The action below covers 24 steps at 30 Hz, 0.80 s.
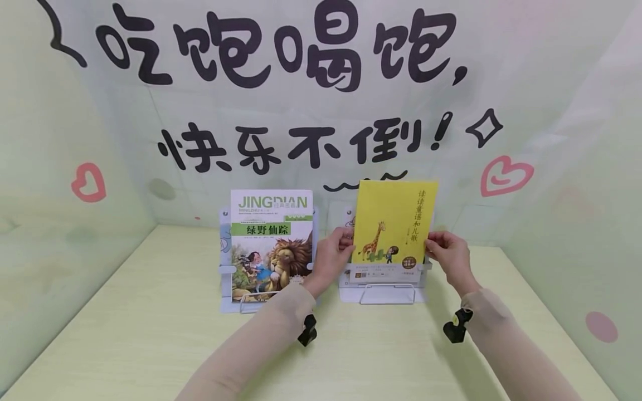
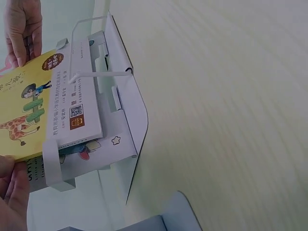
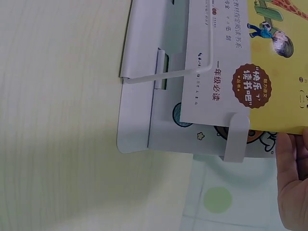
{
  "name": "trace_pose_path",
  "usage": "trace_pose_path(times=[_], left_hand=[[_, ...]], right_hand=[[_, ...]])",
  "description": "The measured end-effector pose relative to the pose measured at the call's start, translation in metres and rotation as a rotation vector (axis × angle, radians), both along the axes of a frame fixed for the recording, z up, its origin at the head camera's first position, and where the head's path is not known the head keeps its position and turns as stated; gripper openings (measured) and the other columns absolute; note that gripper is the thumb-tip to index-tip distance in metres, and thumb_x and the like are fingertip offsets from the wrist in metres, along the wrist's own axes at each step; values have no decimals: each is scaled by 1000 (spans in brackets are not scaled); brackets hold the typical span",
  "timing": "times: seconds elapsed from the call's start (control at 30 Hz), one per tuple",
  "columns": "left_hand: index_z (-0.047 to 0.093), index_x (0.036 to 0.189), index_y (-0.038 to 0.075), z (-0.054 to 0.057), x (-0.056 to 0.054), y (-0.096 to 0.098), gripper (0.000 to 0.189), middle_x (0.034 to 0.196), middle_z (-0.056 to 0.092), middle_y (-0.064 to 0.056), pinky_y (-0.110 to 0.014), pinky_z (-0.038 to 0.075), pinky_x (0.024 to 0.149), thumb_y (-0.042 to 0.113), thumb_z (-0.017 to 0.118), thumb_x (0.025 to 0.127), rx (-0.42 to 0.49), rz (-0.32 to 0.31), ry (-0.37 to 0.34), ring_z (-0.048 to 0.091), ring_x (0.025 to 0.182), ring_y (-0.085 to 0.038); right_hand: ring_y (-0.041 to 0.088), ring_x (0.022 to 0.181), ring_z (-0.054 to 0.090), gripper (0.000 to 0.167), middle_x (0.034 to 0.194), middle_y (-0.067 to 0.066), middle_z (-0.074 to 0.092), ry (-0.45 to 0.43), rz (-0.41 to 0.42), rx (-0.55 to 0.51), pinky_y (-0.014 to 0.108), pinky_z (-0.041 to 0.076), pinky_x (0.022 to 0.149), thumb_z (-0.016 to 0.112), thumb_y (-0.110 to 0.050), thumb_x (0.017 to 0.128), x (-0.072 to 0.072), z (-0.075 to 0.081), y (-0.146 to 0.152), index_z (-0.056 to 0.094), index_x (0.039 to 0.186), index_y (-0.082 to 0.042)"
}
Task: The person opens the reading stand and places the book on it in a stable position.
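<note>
A yellow book (image 1: 393, 217) with a giraffe on its cover stands upright in the right-hand white book stand (image 1: 351, 295). My left hand (image 1: 331, 253) pinches the book's left edge. At the opposite edge, my right hand (image 1: 451, 256) holds it between thumb and fingers. In the right wrist view, a side clip (image 3: 237, 137) of the stand overlaps the front of the cover. The wire rest (image 2: 98, 74) crosses before the book's white lower band in the left wrist view. The book's bottom edge sits above the stand's base.
To the left, a second book (image 1: 271, 223) with a lion on its cover leans in another stand (image 1: 225, 289). Both stands are on a pale wood-grain table (image 1: 150, 334). A printed cloth wall (image 1: 281, 106) with large black lettering rises behind the table.
</note>
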<state>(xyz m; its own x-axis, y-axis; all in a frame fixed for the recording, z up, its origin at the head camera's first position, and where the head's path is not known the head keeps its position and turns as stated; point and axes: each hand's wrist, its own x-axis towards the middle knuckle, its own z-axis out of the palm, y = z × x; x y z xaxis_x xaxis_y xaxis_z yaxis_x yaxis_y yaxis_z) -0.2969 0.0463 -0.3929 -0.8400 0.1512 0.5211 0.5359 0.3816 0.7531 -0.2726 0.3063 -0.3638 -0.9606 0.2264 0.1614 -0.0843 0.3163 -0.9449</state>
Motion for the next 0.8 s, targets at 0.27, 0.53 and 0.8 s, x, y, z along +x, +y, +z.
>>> trace_pose_path(times=[0.27,0.53,0.8], left_hand=[[66,97,8,-3,4,-1,11,88,71,-4,-23,53,67,11,68,86,-89,70,-62,66,79,-13],[67,94,8,-7,6,-3,10,84,70,-3,-20,51,64,10,68,85,-122,82,-97,64,73,-11],[66,92,8,-7,6,-5,8,85,69,-3,-21,51,65,12,67,86,-153,83,-124,63,74,-11]], right_hand=[[-2,73,59,24,86,5,61,-32,-27,92,23,55,76,58,-3,92,-1,-8,1,54,110,12],[1,74,59,20,92,15,62,-30,-36,179,23,55,74,58,-3,92,-2,-10,-2,57,107,10],[2,72,57,19,94,17,62,-35,-65,262,21,55,71,58,-5,92,-6,-9,-4,60,106,7]])
